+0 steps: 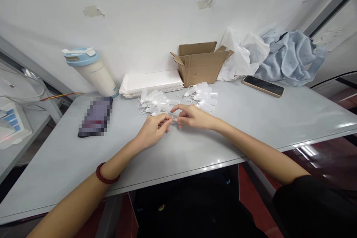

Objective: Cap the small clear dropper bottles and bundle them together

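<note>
Small blue lettering ran across the upper body of the cream bottle with the light blue lid. Its first word appeared to read "LUCKY"; the letters after it were too small and blurred to make out with certainty. Lower down, near the base of the same bottle, sat a little blue mark, also too small to read.

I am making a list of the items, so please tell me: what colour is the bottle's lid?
The lid is light blue; it shows best in the head view.
</note>
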The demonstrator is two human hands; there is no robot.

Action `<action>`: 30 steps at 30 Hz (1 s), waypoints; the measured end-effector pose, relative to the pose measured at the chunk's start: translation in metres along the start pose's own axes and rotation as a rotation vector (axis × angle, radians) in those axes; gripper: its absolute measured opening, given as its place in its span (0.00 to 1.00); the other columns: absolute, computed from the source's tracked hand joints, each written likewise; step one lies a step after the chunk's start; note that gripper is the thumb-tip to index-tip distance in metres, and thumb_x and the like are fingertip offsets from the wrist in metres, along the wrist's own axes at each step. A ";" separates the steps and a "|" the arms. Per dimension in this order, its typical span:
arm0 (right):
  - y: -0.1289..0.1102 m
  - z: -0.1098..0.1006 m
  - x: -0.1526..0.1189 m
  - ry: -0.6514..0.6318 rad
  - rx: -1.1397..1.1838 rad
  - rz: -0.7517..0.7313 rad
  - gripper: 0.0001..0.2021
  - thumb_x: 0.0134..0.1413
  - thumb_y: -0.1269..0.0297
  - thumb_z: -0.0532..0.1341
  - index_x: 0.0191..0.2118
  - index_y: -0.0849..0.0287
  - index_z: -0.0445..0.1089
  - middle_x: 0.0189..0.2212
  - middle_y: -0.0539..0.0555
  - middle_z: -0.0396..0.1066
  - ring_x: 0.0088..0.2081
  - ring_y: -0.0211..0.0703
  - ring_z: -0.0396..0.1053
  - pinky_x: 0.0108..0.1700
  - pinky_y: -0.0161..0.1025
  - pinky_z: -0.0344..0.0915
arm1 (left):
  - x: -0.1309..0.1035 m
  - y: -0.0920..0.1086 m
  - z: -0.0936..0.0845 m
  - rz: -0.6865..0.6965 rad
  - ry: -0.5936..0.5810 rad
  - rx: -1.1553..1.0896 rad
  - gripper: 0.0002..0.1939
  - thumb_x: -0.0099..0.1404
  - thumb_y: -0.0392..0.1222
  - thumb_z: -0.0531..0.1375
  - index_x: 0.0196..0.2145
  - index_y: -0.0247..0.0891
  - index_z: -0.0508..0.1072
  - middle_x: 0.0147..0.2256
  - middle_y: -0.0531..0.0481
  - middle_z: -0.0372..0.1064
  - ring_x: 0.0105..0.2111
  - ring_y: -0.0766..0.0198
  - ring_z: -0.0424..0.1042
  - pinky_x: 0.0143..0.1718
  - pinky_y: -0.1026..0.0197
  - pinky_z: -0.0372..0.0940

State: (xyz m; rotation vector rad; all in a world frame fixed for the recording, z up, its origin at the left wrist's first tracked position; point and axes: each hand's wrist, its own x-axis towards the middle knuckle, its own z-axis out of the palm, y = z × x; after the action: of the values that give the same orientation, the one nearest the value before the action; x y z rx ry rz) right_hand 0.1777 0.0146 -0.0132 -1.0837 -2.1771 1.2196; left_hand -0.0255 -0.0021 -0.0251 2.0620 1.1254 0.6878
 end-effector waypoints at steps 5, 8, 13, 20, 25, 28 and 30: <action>0.000 0.003 0.000 0.042 0.043 -0.025 0.18 0.60 0.65 0.56 0.55 0.63 0.59 0.24 0.48 0.72 0.25 0.36 0.62 0.31 0.35 0.57 | -0.001 0.001 -0.001 -0.036 0.005 -0.089 0.12 0.67 0.44 0.53 0.33 0.35 0.72 0.22 0.54 0.67 0.18 0.70 0.63 0.22 0.66 0.60; -0.002 0.003 -0.001 0.066 0.076 -0.018 0.18 0.60 0.64 0.56 0.55 0.63 0.59 0.24 0.49 0.72 0.25 0.36 0.62 0.31 0.35 0.57 | -0.001 0.002 -0.001 -0.054 0.017 -0.137 0.12 0.67 0.45 0.54 0.33 0.35 0.72 0.22 0.54 0.66 0.17 0.70 0.63 0.22 0.67 0.60; -0.005 0.002 -0.002 0.083 0.115 0.004 0.18 0.60 0.65 0.56 0.54 0.63 0.59 0.24 0.48 0.71 0.24 0.36 0.61 0.31 0.36 0.57 | 0.000 0.004 -0.002 -0.059 0.028 -0.163 0.12 0.66 0.45 0.55 0.32 0.35 0.73 0.21 0.54 0.66 0.18 0.71 0.63 0.22 0.67 0.60; -0.005 0.002 -0.003 0.075 0.117 -0.005 0.17 0.60 0.64 0.56 0.53 0.63 0.60 0.23 0.48 0.71 0.23 0.35 0.60 0.29 0.36 0.56 | -0.002 0.006 -0.002 -0.047 0.025 -0.176 0.11 0.65 0.43 0.55 0.33 0.35 0.73 0.21 0.54 0.66 0.17 0.70 0.63 0.21 0.67 0.61; -0.002 0.003 -0.003 0.045 0.106 -0.016 0.15 0.60 0.65 0.56 0.52 0.62 0.62 0.22 0.47 0.70 0.22 0.34 0.59 0.28 0.35 0.55 | -0.004 0.007 0.001 -0.063 0.010 -0.179 0.10 0.65 0.43 0.55 0.32 0.36 0.73 0.21 0.54 0.67 0.17 0.70 0.63 0.21 0.67 0.60; -0.002 0.005 -0.002 0.043 0.118 -0.018 0.15 0.59 0.67 0.56 0.52 0.63 0.61 0.22 0.47 0.70 0.22 0.34 0.59 0.29 0.34 0.56 | -0.004 0.007 0.003 -0.075 -0.002 -0.188 0.10 0.65 0.43 0.54 0.33 0.36 0.73 0.21 0.54 0.67 0.17 0.70 0.63 0.21 0.67 0.60; -0.002 0.006 -0.002 0.040 0.127 -0.015 0.15 0.59 0.67 0.56 0.52 0.63 0.61 0.22 0.47 0.70 0.22 0.34 0.59 0.29 0.34 0.56 | -0.005 0.006 0.004 -0.081 -0.009 -0.197 0.10 0.65 0.43 0.54 0.33 0.35 0.73 0.21 0.54 0.67 0.17 0.70 0.62 0.21 0.67 0.60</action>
State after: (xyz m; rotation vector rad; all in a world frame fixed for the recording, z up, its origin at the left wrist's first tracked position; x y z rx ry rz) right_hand 0.1740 0.0095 -0.0150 -1.0292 -2.0449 1.2990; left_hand -0.0220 -0.0097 -0.0236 1.8427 1.0841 0.7187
